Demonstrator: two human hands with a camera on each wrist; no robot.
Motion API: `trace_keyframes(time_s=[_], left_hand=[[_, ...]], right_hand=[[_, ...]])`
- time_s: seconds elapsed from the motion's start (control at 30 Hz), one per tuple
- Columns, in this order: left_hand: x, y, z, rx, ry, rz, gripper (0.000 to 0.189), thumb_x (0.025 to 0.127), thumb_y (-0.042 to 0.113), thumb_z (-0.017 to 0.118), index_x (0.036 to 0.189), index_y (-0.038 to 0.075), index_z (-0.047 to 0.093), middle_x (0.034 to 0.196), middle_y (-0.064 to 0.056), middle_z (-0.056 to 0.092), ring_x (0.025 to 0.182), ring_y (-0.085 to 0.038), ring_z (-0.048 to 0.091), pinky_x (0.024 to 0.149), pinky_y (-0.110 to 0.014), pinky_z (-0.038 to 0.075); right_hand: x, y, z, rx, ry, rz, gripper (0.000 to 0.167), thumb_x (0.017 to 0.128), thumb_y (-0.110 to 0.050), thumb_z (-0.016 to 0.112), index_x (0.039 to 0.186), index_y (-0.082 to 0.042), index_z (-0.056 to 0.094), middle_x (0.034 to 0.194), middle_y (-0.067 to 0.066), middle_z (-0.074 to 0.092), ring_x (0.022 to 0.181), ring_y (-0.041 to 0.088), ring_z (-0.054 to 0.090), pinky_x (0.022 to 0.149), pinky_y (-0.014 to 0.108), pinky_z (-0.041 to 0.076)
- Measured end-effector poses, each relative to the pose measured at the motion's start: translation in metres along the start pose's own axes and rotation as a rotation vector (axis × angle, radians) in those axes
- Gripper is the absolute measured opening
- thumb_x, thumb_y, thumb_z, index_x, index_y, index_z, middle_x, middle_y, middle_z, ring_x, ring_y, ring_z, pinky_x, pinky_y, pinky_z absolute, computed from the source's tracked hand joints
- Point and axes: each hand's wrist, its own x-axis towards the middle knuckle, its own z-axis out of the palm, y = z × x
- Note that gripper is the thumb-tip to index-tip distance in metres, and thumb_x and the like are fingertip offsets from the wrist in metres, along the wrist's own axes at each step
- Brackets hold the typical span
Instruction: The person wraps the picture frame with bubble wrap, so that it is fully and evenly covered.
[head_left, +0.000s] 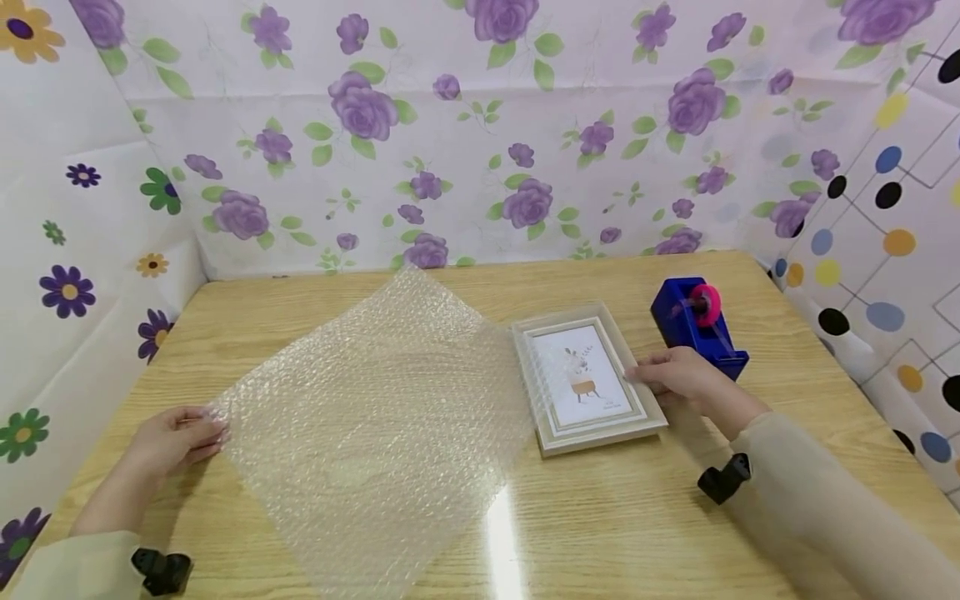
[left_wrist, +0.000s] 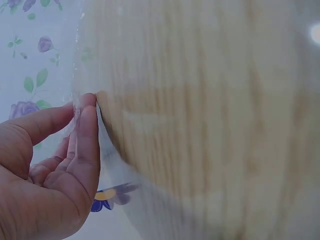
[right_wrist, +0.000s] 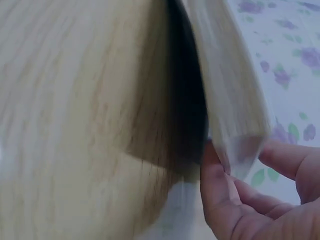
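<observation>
A sheet of clear bubble wrap (head_left: 367,417) spreads over the wooden table, turned cornerwise. My left hand (head_left: 174,442) pinches its left corner between thumb and fingers, and the left wrist view shows the same hand (left_wrist: 60,165) at the film's edge. To the right is a cream picture frame (head_left: 652,414) around a print of a small plant-like drawing; the wrap's right corner overlaps its left side. My right hand (head_left: 686,379) grips the frame's right edge. In the right wrist view, thumb and fingers hold the frame's edge (right_wrist: 227,75), its dark back tilted up above the tabletop.
A blue tape dispenser (head_left: 693,329) with a pink-cored roll stands just beyond my right hand. Flowered sheets (head_left: 465,150) hang behind and at the left; a dotted one (head_left: 892,250) hangs at the right. The wooden table (head_left: 600,525) reflects a bright light near its front.
</observation>
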Motion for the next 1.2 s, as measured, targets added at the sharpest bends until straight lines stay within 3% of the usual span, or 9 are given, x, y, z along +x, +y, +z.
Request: trace_keyframes(time_s=[0.1,0.2,0.37,0.47,0.67,0.8,0.93,1.1,1.2], left_hand=[[-0.002,0.001,0.002,0.113,0.045,0.044,0.050,0.097,0.011,0.051,0.129,-0.021,0.029,0.081,0.015,0.061,0.073,0.004,0.062,0.070,-0.020,0.057],[-0.004,0.003,0.005,0.270,0.127,0.094,0.054,0.096,0.014,0.054,0.130,-0.020,0.031,0.088,-0.001,0.063,0.070,0.001,0.061,0.066,-0.021,0.057],[-0.009,0.008,0.012,0.483,0.252,0.157,0.059,0.093,0.019,0.059,0.133,-0.016,0.035,0.121,-0.038,0.047,0.093,-0.036,0.062,0.068,-0.033,0.057],[-0.011,0.011,0.016,0.536,0.283,0.186,0.060,0.094,0.023,0.059,0.135,-0.014,0.036,0.132,-0.039,0.039,0.113,-0.053,0.046,0.078,-0.048,0.055],[-0.012,0.013,0.022,0.611,0.319,0.304,0.063,0.097,0.037,0.051,0.137,-0.010,0.039,0.135,-0.041,0.036,0.118,-0.059,0.037,0.090,-0.068,0.039],[-0.013,0.013,0.023,0.622,0.265,0.422,0.060,0.098,0.035,0.051,0.139,-0.008,0.038,0.139,-0.040,0.033,0.123,-0.061,0.030,0.095,-0.073,0.027],[-0.012,0.011,0.024,0.619,0.119,0.531,0.059,0.095,0.025,0.058,0.140,-0.007,0.037,0.143,-0.039,0.028,0.126,-0.062,0.025,0.098,-0.075,0.020],[-0.009,0.008,0.027,0.637,0.017,0.591,0.071,0.082,0.021,0.073,0.138,-0.008,0.040,0.142,-0.041,0.026,0.128,-0.064,0.019,0.102,-0.076,0.007],[-0.009,0.005,0.030,0.732,0.009,0.608,0.077,0.077,0.027,0.077,0.137,-0.007,0.042,0.141,-0.039,0.030,0.129,-0.062,0.022,0.102,-0.077,0.004]], right_hand=[[-0.001,0.003,-0.004,0.027,-0.031,0.017,0.069,0.090,-0.024,0.066,0.139,0.014,0.035,0.109,0.008,0.068,0.091,0.009,0.065,0.085,0.033,0.056],[-0.002,0.004,-0.005,0.034,-0.019,0.019,0.074,0.089,-0.027,0.067,0.140,0.014,0.033,0.116,0.011,0.065,0.093,0.009,0.065,0.086,0.033,0.056],[-0.006,0.004,-0.005,0.087,0.014,0.012,0.072,0.090,-0.024,0.066,0.140,0.014,0.032,0.104,0.003,0.068,0.087,0.006,0.066,0.080,0.030,0.058],[-0.010,0.002,-0.005,0.116,0.028,-0.001,0.070,0.090,-0.022,0.065,0.139,0.016,0.032,0.094,-0.002,0.069,0.082,0.006,0.067,0.076,0.029,0.058],[-0.015,-0.003,-0.008,0.166,0.056,-0.013,0.071,0.090,-0.022,0.066,0.140,0.016,0.031,0.084,-0.008,0.069,0.076,0.006,0.068,0.073,0.027,0.059],[-0.018,-0.005,-0.011,0.176,0.072,-0.014,0.077,0.089,-0.026,0.067,0.143,0.013,0.028,0.084,-0.010,0.068,0.077,0.005,0.068,0.074,0.027,0.058],[-0.021,-0.005,-0.015,0.190,0.073,-0.018,0.079,0.090,-0.027,0.066,0.144,0.012,0.025,0.083,-0.012,0.068,0.077,0.005,0.068,0.075,0.027,0.058],[-0.023,-0.004,-0.017,0.235,0.058,-0.029,0.078,0.091,-0.026,0.065,0.144,0.014,0.022,0.082,-0.011,0.068,0.076,0.005,0.068,0.073,0.026,0.058],[-0.025,-0.003,-0.019,0.262,0.055,-0.033,0.069,0.091,-0.025,0.065,0.140,0.012,0.035,0.081,-0.010,0.070,0.075,0.006,0.069,0.071,0.027,0.059]])
